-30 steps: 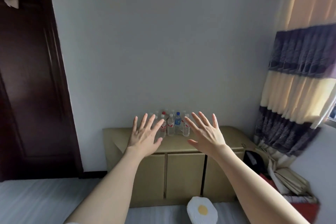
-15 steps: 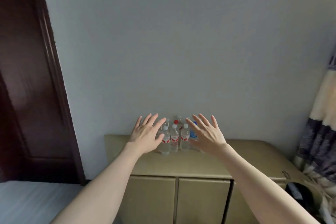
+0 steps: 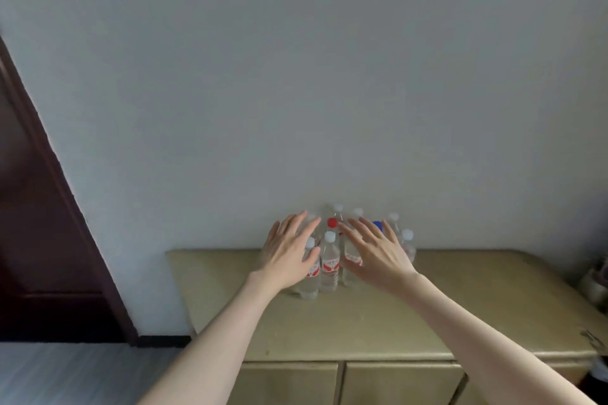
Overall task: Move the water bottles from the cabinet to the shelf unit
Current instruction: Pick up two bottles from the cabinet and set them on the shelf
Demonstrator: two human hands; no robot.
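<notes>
Several clear water bottles (image 3: 330,265) stand in a tight cluster on top of a low beige cabinet (image 3: 329,322), close to the wall. Most have white caps; one cap is red (image 3: 332,222) and one is blue (image 3: 377,225). My left hand (image 3: 289,253) hovers in front of the cluster's left side, fingers spread, holding nothing. My right hand (image 3: 375,251) is spread in front of the right side and hides parts of some bottles. Whether either hand touches a bottle I cannot tell. The shelf unit is out of view.
A dark brown door (image 3: 39,223) stands at the left beside the plain grey wall. The cabinet has closed doors (image 3: 289,383) below its top. Some dim objects (image 3: 594,286) sit at the cabinet's right edge. Pale floor shows at the lower left.
The view has closed in on the cabinet and the curtain has left the frame. Both hands have reached forward to the bottle cluster, still spread.
</notes>
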